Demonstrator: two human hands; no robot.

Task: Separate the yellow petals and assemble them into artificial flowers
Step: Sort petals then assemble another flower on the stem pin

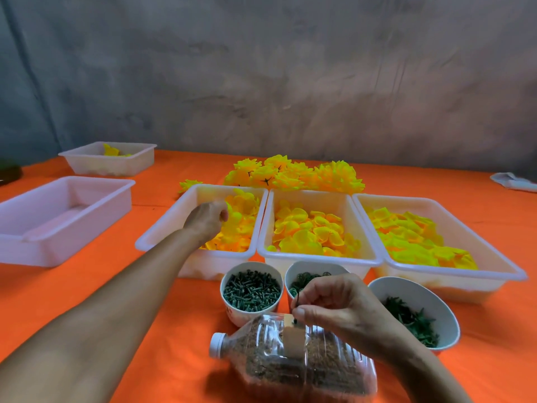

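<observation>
Left hand (207,218) is reaching into the left tray (162,228), fingers curled down onto the yellow petals (241,225) there; whether a petal is actually pinched I cannot tell, the fingertips are blurred. Right hand (334,303) sits near the camera, thumb and forefinger pinching a thin green stem (297,311) upright on top of the plastic bottle (293,359), which lies on its side full of brown grains.

Take that bottle as the marker. Just behind it stand three white cups: one of dark green pegs (251,289), one of green rings (305,276) partly hidden by the right hand, one of green leaves (412,312) to the right. Behind the cups, three trays side by side, the middle tray (319,257) and right tray (453,274) also heaped with petals. Behind those, finished yellow flowers (296,173) piled on the orange table (180,309). Far left of the bottle, an empty-looking pink-white tray (58,219) and a smaller tray (110,158) beyond it.
</observation>
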